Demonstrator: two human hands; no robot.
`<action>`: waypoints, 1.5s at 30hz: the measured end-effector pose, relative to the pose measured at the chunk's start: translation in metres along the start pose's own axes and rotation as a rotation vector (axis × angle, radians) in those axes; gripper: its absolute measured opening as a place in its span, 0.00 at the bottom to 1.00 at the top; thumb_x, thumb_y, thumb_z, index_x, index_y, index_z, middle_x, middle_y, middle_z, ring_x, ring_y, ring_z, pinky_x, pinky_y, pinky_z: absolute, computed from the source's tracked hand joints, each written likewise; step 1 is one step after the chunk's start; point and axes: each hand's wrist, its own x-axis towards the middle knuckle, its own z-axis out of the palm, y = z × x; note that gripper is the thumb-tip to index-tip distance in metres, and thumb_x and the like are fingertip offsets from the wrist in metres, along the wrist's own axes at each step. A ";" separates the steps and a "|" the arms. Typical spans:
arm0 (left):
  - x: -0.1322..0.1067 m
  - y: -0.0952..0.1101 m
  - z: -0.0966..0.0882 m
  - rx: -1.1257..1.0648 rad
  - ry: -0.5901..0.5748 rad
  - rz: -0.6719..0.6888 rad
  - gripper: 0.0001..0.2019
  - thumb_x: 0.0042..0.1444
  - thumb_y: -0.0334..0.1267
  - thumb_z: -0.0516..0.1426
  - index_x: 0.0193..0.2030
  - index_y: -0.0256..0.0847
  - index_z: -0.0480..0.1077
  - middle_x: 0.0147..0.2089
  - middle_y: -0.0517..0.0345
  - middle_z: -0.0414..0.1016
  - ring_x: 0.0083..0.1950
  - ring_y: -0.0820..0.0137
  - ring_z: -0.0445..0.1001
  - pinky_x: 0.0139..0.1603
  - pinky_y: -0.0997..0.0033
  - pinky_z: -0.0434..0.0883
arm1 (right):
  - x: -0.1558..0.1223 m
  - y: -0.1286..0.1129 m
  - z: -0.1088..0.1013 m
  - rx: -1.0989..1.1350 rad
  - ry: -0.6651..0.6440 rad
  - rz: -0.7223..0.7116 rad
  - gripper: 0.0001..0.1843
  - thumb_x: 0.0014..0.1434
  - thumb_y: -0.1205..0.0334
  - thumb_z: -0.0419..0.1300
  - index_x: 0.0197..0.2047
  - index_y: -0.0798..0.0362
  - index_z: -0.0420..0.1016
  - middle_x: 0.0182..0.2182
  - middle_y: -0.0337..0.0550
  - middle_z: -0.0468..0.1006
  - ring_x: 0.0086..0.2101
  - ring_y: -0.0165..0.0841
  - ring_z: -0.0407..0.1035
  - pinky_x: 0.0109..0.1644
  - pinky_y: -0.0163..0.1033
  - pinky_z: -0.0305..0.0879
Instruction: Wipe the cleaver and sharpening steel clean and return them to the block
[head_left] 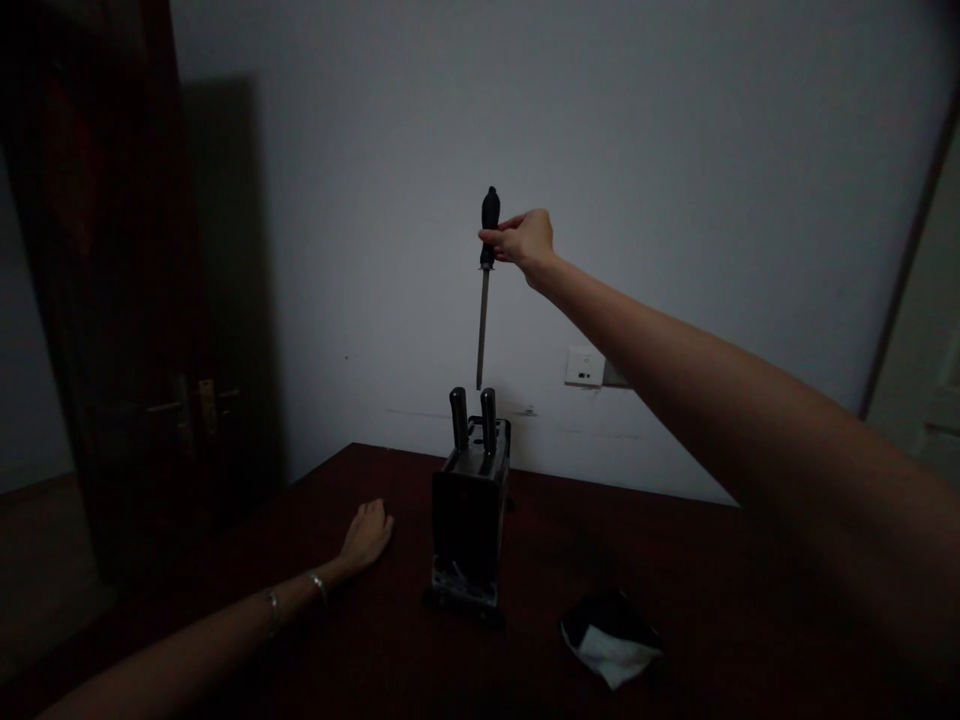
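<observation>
My right hand (525, 240) pinches the black handle of a honing steel (483, 320), which hangs nearly upright with its tip down. The tip is just above and behind a dark knife block (466, 530) on the table. Two black-handled knives (458, 418) stand in the block's top, their blades hidden inside. To the left of the block, my left hand (366, 535) rests on the tabletop, apart from the block. Its fingers look curled in and nothing shows in them. Two silvery bracelets circle that wrist and forearm.
The dark red table (405, 470) stands against a pale wall. A black and white cloth or packet (615, 650) lies at the front right. On the wall is a white socket (584, 366). A dark door (142, 300) with a handle stands at the left.
</observation>
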 end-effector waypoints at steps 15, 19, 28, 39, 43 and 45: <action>-0.002 0.003 -0.002 0.050 -0.010 -0.018 0.20 0.60 0.37 0.42 0.53 0.26 0.61 0.55 0.40 0.64 0.55 0.58 0.62 0.54 0.65 0.58 | -0.036 0.035 0.013 -0.193 -0.073 0.034 0.14 0.41 0.61 0.67 0.28 0.63 0.73 0.27 0.49 0.77 0.33 0.39 0.74 0.38 0.42 0.71; -0.002 0.003 -0.003 0.053 -0.010 -0.015 0.19 0.60 0.38 0.42 0.52 0.27 0.61 0.54 0.41 0.65 0.55 0.58 0.63 0.53 0.65 0.59 | -0.044 0.035 0.012 -0.200 -0.089 0.054 0.14 0.42 0.61 0.67 0.30 0.63 0.74 0.26 0.49 0.77 0.31 0.37 0.74 0.36 0.40 0.71; -0.004 0.007 -0.007 0.062 -0.010 -0.018 0.18 0.60 0.37 0.42 0.49 0.28 0.63 0.52 0.41 0.67 0.52 0.59 0.64 0.51 0.65 0.60 | -0.054 0.039 0.015 -0.207 -0.121 0.065 0.16 0.42 0.61 0.68 0.33 0.64 0.75 0.28 0.50 0.78 0.33 0.38 0.74 0.39 0.41 0.71; 0.000 0.002 0.000 0.074 -0.012 -0.024 0.19 0.60 0.38 0.42 0.49 0.28 0.63 0.52 0.41 0.66 0.53 0.58 0.64 0.52 0.64 0.59 | -0.059 0.046 0.015 -0.205 -0.140 0.060 0.16 0.42 0.59 0.68 0.31 0.64 0.76 0.27 0.50 0.78 0.32 0.38 0.74 0.38 0.40 0.71; 0.001 0.001 0.001 0.071 -0.011 -0.027 0.19 0.60 0.38 0.42 0.50 0.28 0.63 0.53 0.42 0.66 0.54 0.58 0.63 0.53 0.64 0.59 | -0.060 0.048 0.016 -0.205 -0.137 0.070 0.17 0.41 0.59 0.67 0.32 0.63 0.76 0.29 0.50 0.79 0.33 0.38 0.75 0.38 0.40 0.71; 0.002 0.001 0.001 0.070 -0.009 -0.026 0.18 0.60 0.38 0.42 0.50 0.29 0.63 0.53 0.42 0.66 0.54 0.58 0.63 0.52 0.64 0.60 | -0.061 0.049 0.016 -0.206 -0.139 0.080 0.17 0.41 0.59 0.67 0.32 0.63 0.76 0.28 0.50 0.79 0.32 0.38 0.75 0.38 0.40 0.71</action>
